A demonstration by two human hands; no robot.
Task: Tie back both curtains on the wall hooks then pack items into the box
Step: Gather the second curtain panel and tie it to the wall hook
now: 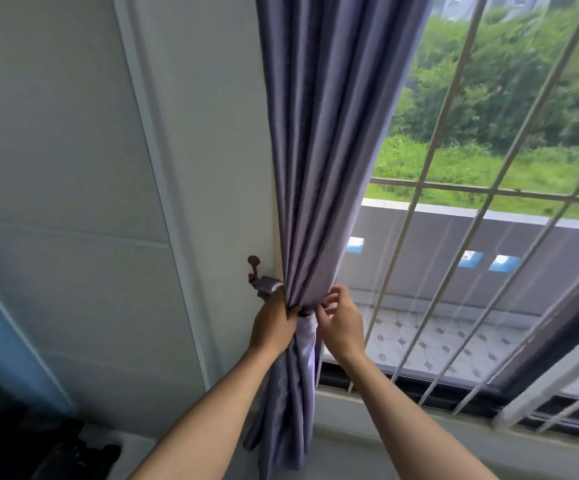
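A lilac curtain (pixel 322 150) hangs gathered at the left edge of the window. A matching tie-back band (pixel 268 285) runs from a brown wall hook (pixel 253 266) round the bunched cloth. My left hand (pixel 272 325) grips the gathered curtain from the left, just below the hook. My right hand (pixel 341 322) is on the right side of the bunch, its fingers curled and pinching the band's end against the cloth. The band's far side is hidden behind the curtain. No box is in view.
White window bars (pixel 451 209) and a dark window frame (pixel 419 382) lie to the right, with a balcony wall and greenery outside. A pale wall with a trim strip (pixel 163 188) is on the left. Dark objects (pixel 56 455) sit at the bottom left.
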